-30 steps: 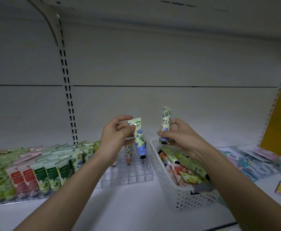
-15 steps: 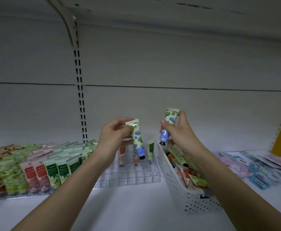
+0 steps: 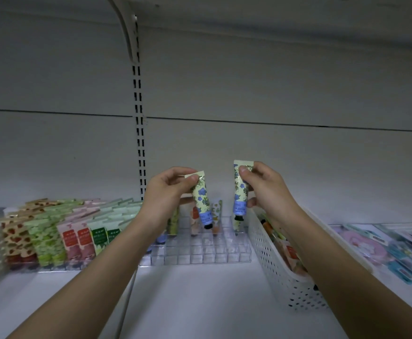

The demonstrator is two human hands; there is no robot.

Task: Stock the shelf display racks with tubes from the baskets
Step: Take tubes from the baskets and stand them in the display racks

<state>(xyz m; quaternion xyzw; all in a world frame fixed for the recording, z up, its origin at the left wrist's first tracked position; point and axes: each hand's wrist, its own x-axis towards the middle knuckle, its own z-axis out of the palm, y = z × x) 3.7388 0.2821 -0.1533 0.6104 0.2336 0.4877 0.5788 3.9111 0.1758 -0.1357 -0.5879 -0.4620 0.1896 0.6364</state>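
No lettering can be read: the tube [image 3: 201, 200] in the left hand [image 3: 168, 195] and the tube [image 3: 239, 192] in the right hand [image 3: 264, 189] bear blurred print on their blue bands, and the racked tubes [image 3: 77, 237] at eight o'clock carry illegible marks.

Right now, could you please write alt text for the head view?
Each hand, left hand and right hand, holds a blue-flowered tube cap down above a clear display rack on a white shelf, beside a white basket of tubes.
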